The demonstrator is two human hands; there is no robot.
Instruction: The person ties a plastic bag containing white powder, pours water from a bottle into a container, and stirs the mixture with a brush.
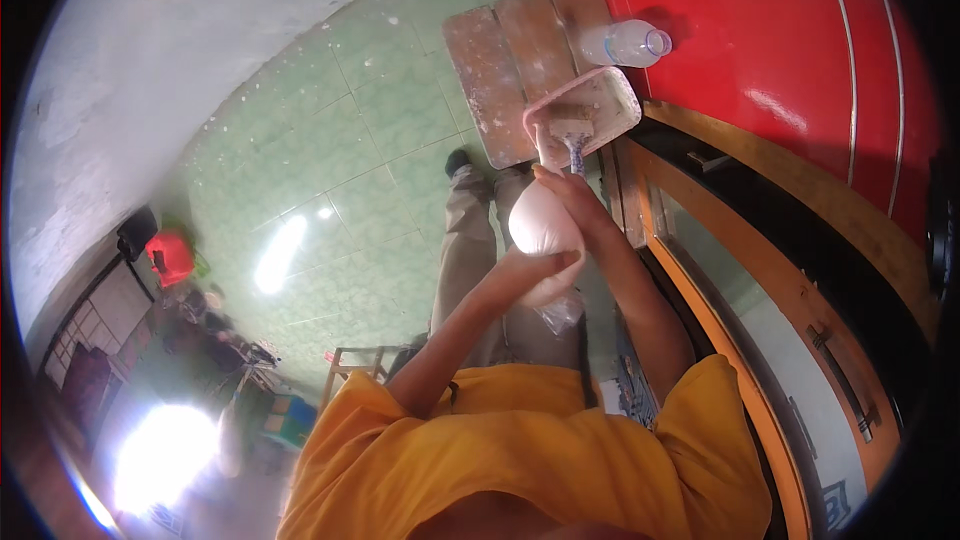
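Both my hands hold a plastic bag [538,223] filled with something white, like paint. My left hand [543,268] is wrapped round its lower part, with loose clear plastic hanging below. My right hand [577,202] closes on the bag's upper right side. From the bag's far end a narrow white strand reaches the near left rim of a pinkish, paint-smeared tray [620,90]; I cannot tell if it is the bag's neck or poured paint. A paintbrush [575,143] with a stained blue-and-white handle rests in the tray, its handle toward me.
The tray partly overlaps a brown wooden bench [487,85]. A clear plastic bottle [622,43] lies by a red panel [740,50]. Close on my right runs a wooden-framed cabinet [790,290]. Green floor tiles [370,110] carry white spots; a wooden stool [350,360] stands behind left.
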